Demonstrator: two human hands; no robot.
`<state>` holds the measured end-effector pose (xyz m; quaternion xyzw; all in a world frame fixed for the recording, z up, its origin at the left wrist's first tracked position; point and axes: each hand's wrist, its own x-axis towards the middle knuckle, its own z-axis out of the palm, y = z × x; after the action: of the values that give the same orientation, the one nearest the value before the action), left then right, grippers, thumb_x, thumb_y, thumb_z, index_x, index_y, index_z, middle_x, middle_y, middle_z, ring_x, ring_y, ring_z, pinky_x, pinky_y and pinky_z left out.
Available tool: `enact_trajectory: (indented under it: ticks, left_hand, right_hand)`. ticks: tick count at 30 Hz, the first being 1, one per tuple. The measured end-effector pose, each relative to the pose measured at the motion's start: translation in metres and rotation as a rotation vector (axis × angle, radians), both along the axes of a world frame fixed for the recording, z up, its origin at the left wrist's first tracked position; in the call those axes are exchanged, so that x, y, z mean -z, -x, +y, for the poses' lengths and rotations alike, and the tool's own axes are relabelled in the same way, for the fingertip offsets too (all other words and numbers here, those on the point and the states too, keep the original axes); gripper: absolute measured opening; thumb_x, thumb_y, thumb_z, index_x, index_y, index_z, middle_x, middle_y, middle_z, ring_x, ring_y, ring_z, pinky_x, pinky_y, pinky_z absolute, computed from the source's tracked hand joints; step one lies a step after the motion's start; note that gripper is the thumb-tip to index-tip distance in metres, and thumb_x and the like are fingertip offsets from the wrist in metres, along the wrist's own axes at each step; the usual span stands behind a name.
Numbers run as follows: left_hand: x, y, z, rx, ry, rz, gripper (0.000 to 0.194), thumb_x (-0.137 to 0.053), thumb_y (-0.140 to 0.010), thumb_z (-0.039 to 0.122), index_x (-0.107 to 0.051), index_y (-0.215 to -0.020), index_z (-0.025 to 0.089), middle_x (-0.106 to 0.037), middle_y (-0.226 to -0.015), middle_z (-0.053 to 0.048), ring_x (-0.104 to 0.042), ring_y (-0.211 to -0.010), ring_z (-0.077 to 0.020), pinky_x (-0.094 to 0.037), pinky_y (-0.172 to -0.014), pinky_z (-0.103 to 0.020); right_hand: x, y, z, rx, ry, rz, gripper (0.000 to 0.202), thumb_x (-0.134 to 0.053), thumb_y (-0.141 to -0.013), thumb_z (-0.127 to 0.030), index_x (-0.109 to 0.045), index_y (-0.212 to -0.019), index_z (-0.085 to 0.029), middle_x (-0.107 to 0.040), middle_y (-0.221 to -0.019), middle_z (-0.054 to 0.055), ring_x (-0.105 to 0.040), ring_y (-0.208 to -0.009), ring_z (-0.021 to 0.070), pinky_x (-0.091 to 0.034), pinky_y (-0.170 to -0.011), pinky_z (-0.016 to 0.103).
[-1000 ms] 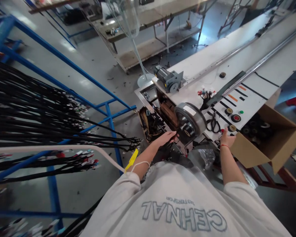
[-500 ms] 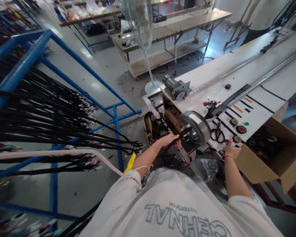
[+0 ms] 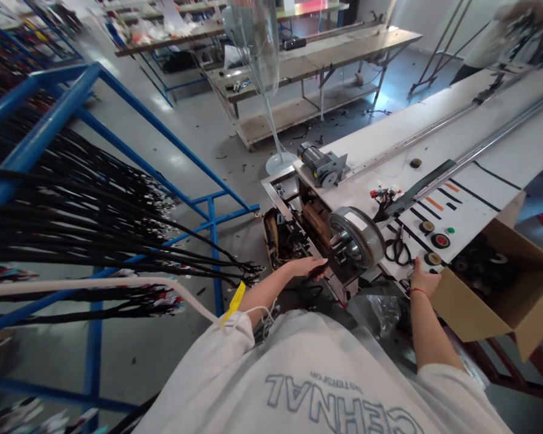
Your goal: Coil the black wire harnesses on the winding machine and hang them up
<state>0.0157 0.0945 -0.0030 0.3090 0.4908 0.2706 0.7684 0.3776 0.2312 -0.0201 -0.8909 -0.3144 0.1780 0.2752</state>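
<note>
My left hand [image 3: 311, 267] is closed around a black cable bundle [image 3: 324, 266] at the near side of a round ring-shaped machine head [image 3: 356, 237]. The bundle runs toward the ring's opening. At the table's front edge, my right hand [image 3: 423, 279] rests with thumb and fingers apart, beside a roll of tape [image 3: 432, 258]. Black-handled scissors [image 3: 398, 250] lie just left of it. Farther back are a red button [image 3: 440, 240] and a green button [image 3: 451, 230].
An open cardboard box [image 3: 475, 310] with black rolls stands at the right. A blue rack [image 3: 151, 134] hung with black cable bundles fills the left. Behind the ring sit a motor [image 3: 314, 158] and a standing fan [image 3: 253, 48]. Another person [image 3: 489, 45] is at the far right.
My left hand has moved slightly down, and its fingers have closed more around the black bundle. My right hand stays at the table edge. The view has shifted slightly.
</note>
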Motion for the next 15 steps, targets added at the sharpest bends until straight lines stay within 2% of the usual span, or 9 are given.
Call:
enact_trajectory:
  ticks: [2,8,12,15]
  left_hand:
    - [-0.004,0.004,-0.001,0.054,-0.058,0.152,0.060,-0.056,-0.079,0.070,-0.063,-0.067,0.012,-0.056,-0.056,-0.001,-0.049,-0.054,-0.0117,-0.041,-0.060,-0.027]
    - [-0.012,0.003,-0.001,0.030,-0.276,0.379,0.061,-0.043,-0.087,0.068,-0.059,-0.059,0.016,-0.046,-0.047,0.002,-0.041,-0.048,-0.0110,-0.038,-0.057,-0.026]
    - [-0.001,0.002,-0.020,-0.025,-0.419,0.375,0.062,-0.036,-0.088,0.069,-0.064,-0.074,0.015,-0.050,-0.052,0.001,-0.047,-0.055,-0.0132,-0.042,-0.063,-0.026]
    - [0.011,0.010,-0.047,0.028,-0.404,0.523,0.054,-0.049,-0.082,0.066,-0.064,-0.076,0.015,-0.057,-0.059,-0.001,-0.052,-0.060,-0.0156,-0.043,-0.064,-0.027]
  right_hand:
    - [0.001,0.000,0.000,0.012,0.004,0.008,0.085,-0.076,-0.069,-0.062,-0.050,-0.127,-0.006,-0.055,-0.126,0.031,-0.053,-0.120,0.0438,-0.043,-0.101,0.053]
    - [-0.002,0.002,-0.001,-0.026,-0.005,-0.002,0.077,-0.069,-0.075,-0.061,-0.050,-0.125,-0.006,-0.055,-0.124,0.030,-0.052,-0.121,0.0423,-0.042,-0.102,0.053]
    - [0.000,0.001,-0.001,-0.047,-0.009,-0.021,0.078,-0.067,-0.078,-0.060,-0.048,-0.129,-0.004,-0.053,-0.129,0.031,-0.050,-0.123,0.0420,-0.039,-0.104,0.052]
    - [0.002,0.000,-0.001,-0.041,-0.027,-0.018,0.080,-0.068,-0.077,-0.060,-0.048,-0.130,-0.003,-0.054,-0.129,0.030,-0.052,-0.122,0.0422,-0.040,-0.103,0.051]
